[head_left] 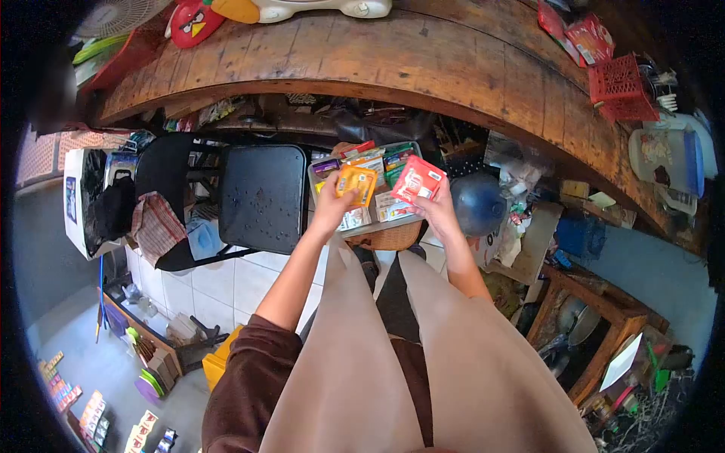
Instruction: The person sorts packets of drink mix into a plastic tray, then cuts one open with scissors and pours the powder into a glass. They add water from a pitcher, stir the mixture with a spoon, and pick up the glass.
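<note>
My left hand [332,202] is closed on an orange packet [357,183], held over the left part of a clear plastic tray [358,231]. In my right hand [440,208] is a red packet [419,180] with white print, above the tray's right side. Between and behind the two packets, the tray holds several small packets in compartments, among them a purple one [325,167], green ones [399,156] and white ones [393,207]. The tray rests over a woven brown surface [387,238]. The two held packets are apart.
A black folding chair [264,198] stands left of the tray. Beyond it curves a long wooden table [340,57] with a red basket [621,89] at its right. A dark blue round object [478,204] sits right of my right hand. A wooden frame [596,309] stands lower right.
</note>
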Demonstrator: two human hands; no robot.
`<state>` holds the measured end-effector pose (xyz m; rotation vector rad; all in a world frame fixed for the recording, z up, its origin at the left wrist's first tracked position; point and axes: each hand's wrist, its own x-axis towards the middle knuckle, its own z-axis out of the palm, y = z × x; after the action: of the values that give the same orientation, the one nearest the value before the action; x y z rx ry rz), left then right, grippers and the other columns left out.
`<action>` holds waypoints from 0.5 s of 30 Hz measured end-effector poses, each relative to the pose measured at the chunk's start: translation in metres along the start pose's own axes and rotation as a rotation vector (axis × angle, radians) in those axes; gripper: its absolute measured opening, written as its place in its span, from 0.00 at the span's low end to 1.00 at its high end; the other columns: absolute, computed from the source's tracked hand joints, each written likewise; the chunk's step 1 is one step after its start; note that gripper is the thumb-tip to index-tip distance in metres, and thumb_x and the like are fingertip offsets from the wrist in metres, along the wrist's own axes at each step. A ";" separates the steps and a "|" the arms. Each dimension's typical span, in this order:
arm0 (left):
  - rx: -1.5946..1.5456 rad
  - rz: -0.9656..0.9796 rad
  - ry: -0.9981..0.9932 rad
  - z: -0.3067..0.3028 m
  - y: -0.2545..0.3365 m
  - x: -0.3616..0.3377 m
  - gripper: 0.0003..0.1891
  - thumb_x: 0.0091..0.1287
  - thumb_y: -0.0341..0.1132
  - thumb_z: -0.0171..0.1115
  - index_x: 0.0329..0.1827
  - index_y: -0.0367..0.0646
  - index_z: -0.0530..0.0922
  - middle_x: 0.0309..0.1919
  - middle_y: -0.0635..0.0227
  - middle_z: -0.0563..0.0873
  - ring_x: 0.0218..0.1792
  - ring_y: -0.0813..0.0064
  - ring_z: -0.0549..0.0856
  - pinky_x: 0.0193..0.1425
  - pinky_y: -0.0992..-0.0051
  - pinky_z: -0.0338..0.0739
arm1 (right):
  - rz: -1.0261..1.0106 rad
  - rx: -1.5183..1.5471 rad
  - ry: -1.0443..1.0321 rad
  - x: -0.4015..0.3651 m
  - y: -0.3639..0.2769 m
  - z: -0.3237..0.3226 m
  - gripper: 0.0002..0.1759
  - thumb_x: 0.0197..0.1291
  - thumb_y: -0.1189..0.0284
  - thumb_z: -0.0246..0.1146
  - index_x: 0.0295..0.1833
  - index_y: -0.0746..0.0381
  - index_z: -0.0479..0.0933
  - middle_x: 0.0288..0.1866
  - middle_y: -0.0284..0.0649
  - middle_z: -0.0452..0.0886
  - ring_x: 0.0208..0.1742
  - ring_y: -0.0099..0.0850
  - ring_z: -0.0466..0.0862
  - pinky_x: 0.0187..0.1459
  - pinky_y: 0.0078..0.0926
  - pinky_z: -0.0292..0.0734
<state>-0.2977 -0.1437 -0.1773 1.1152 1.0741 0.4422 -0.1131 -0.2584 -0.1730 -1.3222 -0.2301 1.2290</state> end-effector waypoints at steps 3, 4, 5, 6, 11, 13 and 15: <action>0.354 0.217 -0.031 0.013 -0.020 0.020 0.16 0.55 0.30 0.60 0.47 0.38 0.72 0.40 0.57 0.80 0.44 0.65 0.80 0.45 0.69 0.75 | -0.306 -0.923 0.140 0.002 -0.004 -0.017 0.27 0.49 0.78 0.60 0.56 0.59 0.62 0.40 0.44 0.80 0.37 0.29 0.82 0.36 0.28 0.77; 0.557 0.342 -0.008 0.022 -0.022 0.025 0.16 0.53 0.31 0.61 0.45 0.38 0.73 0.39 0.55 0.81 0.43 0.61 0.81 0.47 0.67 0.73 | -0.306 -0.922 0.148 0.002 -0.004 -0.021 0.27 0.49 0.78 0.60 0.56 0.59 0.62 0.40 0.44 0.80 0.37 0.29 0.82 0.36 0.28 0.77; 0.557 0.344 -0.014 0.031 -0.022 0.030 0.16 0.53 0.31 0.61 0.45 0.38 0.73 0.39 0.55 0.81 0.43 0.61 0.81 0.47 0.67 0.73 | -0.303 -0.880 0.176 0.003 -0.003 -0.024 0.23 0.48 0.77 0.61 0.52 0.60 0.66 0.37 0.44 0.81 0.35 0.31 0.82 0.35 0.28 0.77; 0.645 0.314 -0.046 0.040 -0.023 0.036 0.15 0.53 0.32 0.61 0.44 0.41 0.74 0.39 0.54 0.81 0.43 0.58 0.80 0.47 0.66 0.73 | -0.300 -0.839 0.204 0.004 -0.003 -0.027 0.19 0.48 0.76 0.61 0.49 0.61 0.70 0.35 0.44 0.81 0.32 0.34 0.82 0.35 0.28 0.76; 0.991 0.312 -0.112 0.077 -0.026 0.062 0.14 0.54 0.35 0.59 0.43 0.44 0.76 0.36 0.56 0.82 0.40 0.54 0.81 0.42 0.61 0.75 | -0.637 -1.297 0.270 -0.004 -0.005 -0.033 0.10 0.51 0.76 0.60 0.40 0.57 0.79 0.34 0.37 0.79 0.36 0.36 0.76 0.41 0.34 0.68; 1.083 0.319 -0.096 0.083 -0.042 0.076 0.10 0.55 0.34 0.56 0.40 0.46 0.77 0.36 0.56 0.82 0.38 0.54 0.81 0.39 0.58 0.75 | -0.638 -1.290 0.258 -0.006 0.005 -0.034 0.10 0.50 0.76 0.59 0.37 0.53 0.81 0.34 0.34 0.77 0.39 0.35 0.73 0.43 0.34 0.63; 1.191 0.466 -0.079 0.086 -0.046 0.083 0.09 0.56 0.35 0.55 0.40 0.47 0.77 0.35 0.56 0.82 0.36 0.56 0.82 0.38 0.59 0.76 | -0.716 -1.454 0.210 -0.001 0.012 -0.033 0.09 0.48 0.75 0.59 0.34 0.52 0.81 0.33 0.32 0.76 0.40 0.33 0.72 0.43 0.32 0.63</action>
<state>-0.1949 -0.1434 -0.2532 2.4389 0.9830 0.0641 -0.0955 -0.2819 -0.1926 -2.2278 -1.4869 0.1382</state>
